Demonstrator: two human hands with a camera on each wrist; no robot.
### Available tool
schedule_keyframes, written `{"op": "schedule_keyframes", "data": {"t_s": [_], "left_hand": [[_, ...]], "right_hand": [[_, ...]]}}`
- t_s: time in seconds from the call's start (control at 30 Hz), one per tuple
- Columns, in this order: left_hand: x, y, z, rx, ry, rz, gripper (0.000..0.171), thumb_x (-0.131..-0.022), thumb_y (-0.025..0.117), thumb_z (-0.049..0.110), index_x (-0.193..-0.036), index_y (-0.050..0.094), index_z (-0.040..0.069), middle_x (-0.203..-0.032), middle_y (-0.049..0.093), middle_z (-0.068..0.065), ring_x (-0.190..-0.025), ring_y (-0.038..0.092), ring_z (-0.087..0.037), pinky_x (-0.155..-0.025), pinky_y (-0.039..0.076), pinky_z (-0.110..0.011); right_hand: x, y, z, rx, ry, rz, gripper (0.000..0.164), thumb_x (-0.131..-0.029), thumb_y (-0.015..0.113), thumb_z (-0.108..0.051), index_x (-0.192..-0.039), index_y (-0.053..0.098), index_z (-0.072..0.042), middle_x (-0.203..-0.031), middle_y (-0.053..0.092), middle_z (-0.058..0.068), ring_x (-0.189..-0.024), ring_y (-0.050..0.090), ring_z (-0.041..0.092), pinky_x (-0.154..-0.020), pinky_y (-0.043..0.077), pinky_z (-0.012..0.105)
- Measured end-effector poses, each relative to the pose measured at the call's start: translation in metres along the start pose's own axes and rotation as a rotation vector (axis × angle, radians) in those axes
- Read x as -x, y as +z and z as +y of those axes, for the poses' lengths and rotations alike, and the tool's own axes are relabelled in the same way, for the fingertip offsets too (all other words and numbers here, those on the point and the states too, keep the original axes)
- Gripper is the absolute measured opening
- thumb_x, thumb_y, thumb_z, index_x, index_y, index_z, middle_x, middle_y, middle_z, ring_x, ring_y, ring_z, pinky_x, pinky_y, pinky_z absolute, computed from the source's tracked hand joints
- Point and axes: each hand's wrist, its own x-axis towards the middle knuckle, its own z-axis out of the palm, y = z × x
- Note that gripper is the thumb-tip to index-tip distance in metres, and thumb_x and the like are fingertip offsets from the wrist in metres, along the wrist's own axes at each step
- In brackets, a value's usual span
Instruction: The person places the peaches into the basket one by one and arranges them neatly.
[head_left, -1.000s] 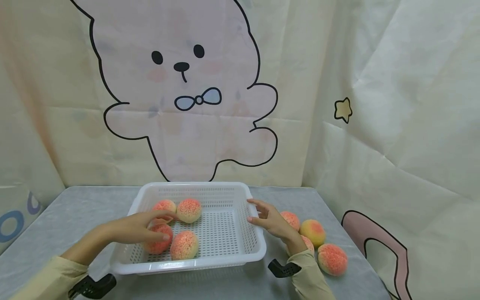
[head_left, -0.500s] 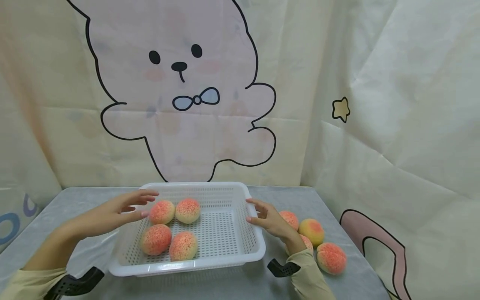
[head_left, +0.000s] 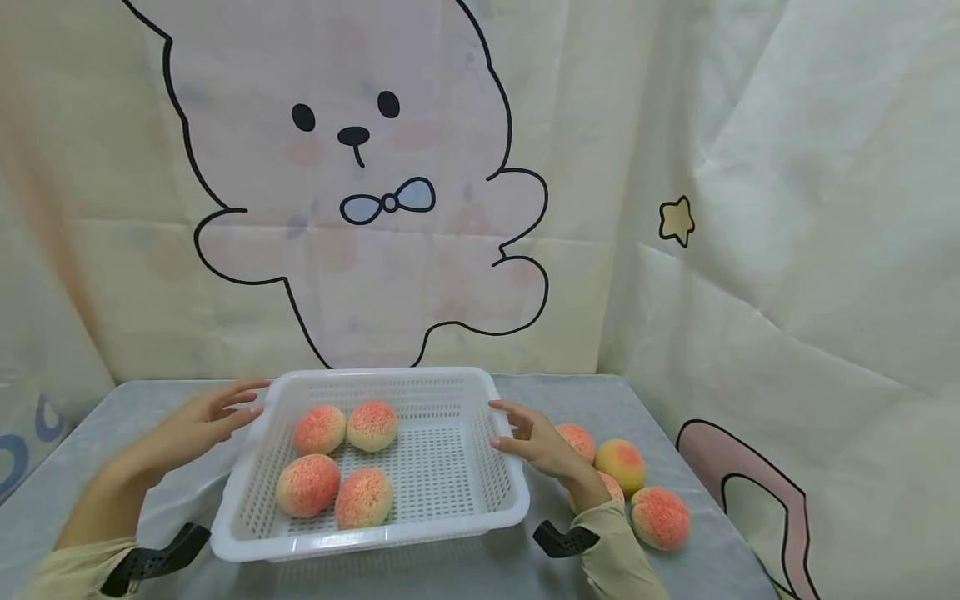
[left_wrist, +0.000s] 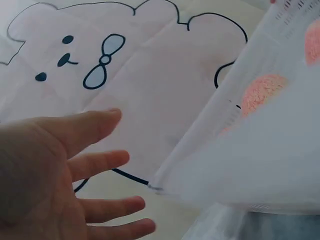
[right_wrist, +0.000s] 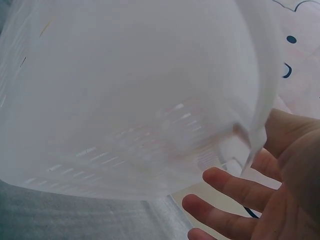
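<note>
A white plastic basket with perforated walls stands on the table in the head view. Several pink-and-yellow peaches lie toward its left side, among them a near-left peach and a back peach. My left hand is just left of the basket's left rim, fingers spread and holding nothing; the left wrist view shows a gap between its fingers and the basket. With thumb and index finger over the right rim, my right hand holds the basket. Its other fingers show outside the wall in the right wrist view.
Right of the basket, beside and partly behind my right forearm, lie several more peaches, such as a yellowish peach and a redder peach. A grey cloth covers the table. A printed curtain hangs behind it.
My left hand has left the peaches inside the basket, risen over the left rim and moved outward to the left. The right hand has stayed at the right rim.
</note>
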Motion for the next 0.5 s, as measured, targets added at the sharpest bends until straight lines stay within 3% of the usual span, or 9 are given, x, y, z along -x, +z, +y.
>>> {"op": "schedule_keyframes", "data": {"t_s": [0.23, 0.5], "left_hand": [[0.003, -0.001, -0.013, 0.152, 0.0, -0.095, 0.064, -0.107, 0.05, 0.032, -0.161, 0.023, 0.009, -0.156, 0.038, -0.033, -0.134, 0.048, -0.053, -0.087, 0.058, -0.051], [0.007, -0.003, -0.025, 0.178, -0.052, -0.182, 0.073, -0.104, 0.057, 0.029, -0.162, 0.017, 0.01, -0.156, 0.031, -0.04, -0.136, 0.043, -0.058, -0.083, 0.059, -0.053]], "right_hand": [[0.002, -0.001, -0.004, -0.002, -0.008, -0.005, 0.074, -0.099, 0.067, -0.021, -0.159, 0.027, -0.003, -0.144, 0.054, 0.029, -0.113, 0.068, 0.029, -0.085, 0.061, 0.033], [0.001, -0.001, -0.003, -0.001, -0.023, -0.022, 0.073, -0.099, 0.066, -0.02, -0.159, 0.027, -0.002, -0.144, 0.053, 0.03, -0.11, 0.069, 0.031, -0.082, 0.061, 0.032]]}}
